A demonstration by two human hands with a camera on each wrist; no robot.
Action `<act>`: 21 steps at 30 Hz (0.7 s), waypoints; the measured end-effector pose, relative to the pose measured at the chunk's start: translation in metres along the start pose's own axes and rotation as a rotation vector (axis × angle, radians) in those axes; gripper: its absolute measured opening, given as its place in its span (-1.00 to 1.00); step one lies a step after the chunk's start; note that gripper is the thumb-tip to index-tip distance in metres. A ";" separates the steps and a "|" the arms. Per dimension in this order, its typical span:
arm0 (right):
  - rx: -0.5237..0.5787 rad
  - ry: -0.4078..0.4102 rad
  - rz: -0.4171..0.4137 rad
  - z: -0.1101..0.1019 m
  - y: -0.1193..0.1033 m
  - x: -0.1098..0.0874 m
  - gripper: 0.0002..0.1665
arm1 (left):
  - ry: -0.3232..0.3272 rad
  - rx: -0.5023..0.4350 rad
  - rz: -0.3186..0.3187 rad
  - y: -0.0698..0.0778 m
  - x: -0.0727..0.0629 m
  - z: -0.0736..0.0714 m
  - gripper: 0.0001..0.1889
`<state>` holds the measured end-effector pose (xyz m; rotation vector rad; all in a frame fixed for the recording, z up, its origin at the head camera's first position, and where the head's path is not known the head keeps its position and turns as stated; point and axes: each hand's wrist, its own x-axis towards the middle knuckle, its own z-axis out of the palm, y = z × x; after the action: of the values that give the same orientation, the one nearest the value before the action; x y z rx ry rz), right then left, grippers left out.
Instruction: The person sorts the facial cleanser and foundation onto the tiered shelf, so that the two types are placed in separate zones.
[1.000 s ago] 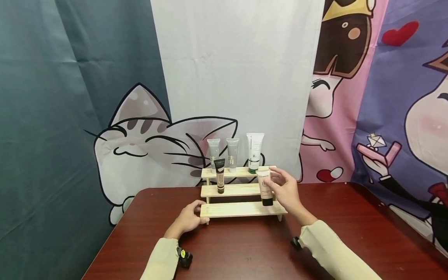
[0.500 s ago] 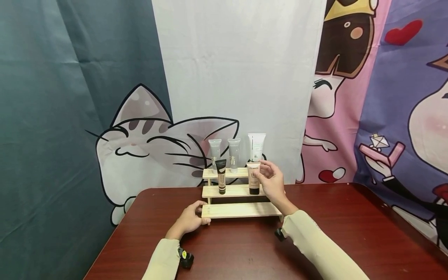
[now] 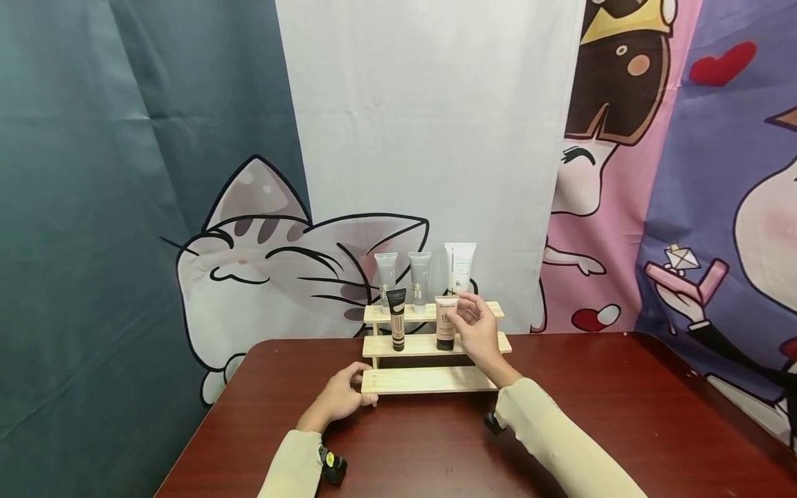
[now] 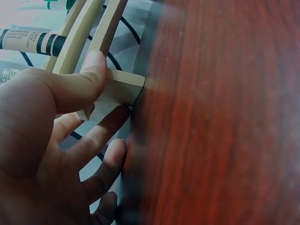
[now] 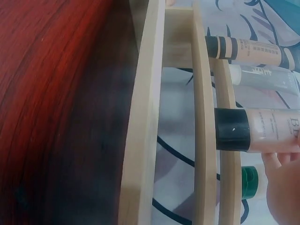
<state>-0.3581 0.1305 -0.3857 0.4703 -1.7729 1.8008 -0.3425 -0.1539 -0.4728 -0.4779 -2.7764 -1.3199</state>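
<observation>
In the head view a three-tier wooden display rack [image 3: 429,379] stands on the table. My right hand [image 3: 478,335] pinches a beige cosmetic tube [image 3: 445,324], held upright with its black cap right at the middle tier. The right wrist view shows this cap [image 5: 232,130] against the tier's edge. My left hand [image 3: 339,394] grips the left end of the bottom tier, thumb [image 4: 95,63] on its front edge and fingers by the side leg [image 4: 110,96]. A slim black-and-beige tube [image 3: 398,321] stands at the left of the middle tier.
On the top tier stand two grey translucent tubes [image 3: 386,277] and a white tube [image 3: 459,266] with a green cap [image 5: 249,182], partly behind my right hand. The dark red table [image 3: 411,443] ends at a printed cloth backdrop [image 3: 436,138].
My right hand has carried the beige tube up and left, from in front of the bottom tier to the middle tier. My left hand keeps its grip on the rack.
</observation>
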 end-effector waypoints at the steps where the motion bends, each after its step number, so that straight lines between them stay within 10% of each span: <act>1: -0.001 -0.005 -0.001 -0.001 0.000 -0.001 -0.49 | -0.001 0.000 0.001 0.000 0.000 0.000 -0.45; 21: -0.247 -0.191 0.106 -0.031 0.001 -0.018 -0.22 | -0.094 -0.034 -0.035 0.023 0.001 -0.018 -0.28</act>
<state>-0.3408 0.1590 -0.3992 0.4686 -2.1557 1.6193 -0.3387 -0.1539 -0.4437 -0.5077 -2.8545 -1.3890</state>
